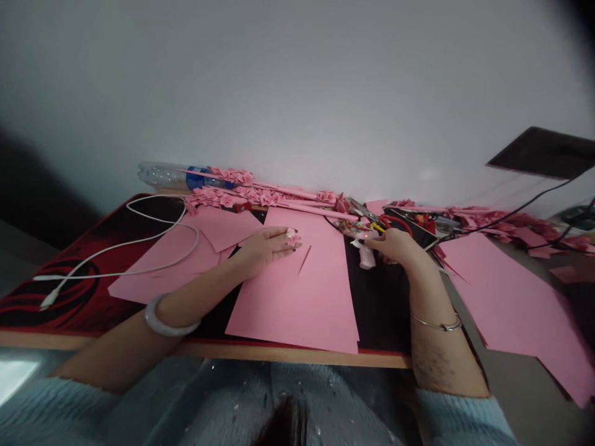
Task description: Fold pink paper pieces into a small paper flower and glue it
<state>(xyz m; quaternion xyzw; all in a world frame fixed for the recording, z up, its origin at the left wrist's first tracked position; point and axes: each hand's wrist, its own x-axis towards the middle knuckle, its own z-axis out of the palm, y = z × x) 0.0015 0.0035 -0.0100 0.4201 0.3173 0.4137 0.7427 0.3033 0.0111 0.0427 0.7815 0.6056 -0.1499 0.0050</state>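
Pink sheet (292, 306) nearest, and the right hand (394, 246) gripped the glue gun (367, 257)!
I watched remotely: the left hand (264, 251) pinched a paper flower (292, 235) over the sheet, likely light, crushable, best held by its base; a bottle (162, 175) lay behind.

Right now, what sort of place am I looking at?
Probably a paper-craft desk by a wall: large pink sheets lie on it, with what look like paper flowers behind them.
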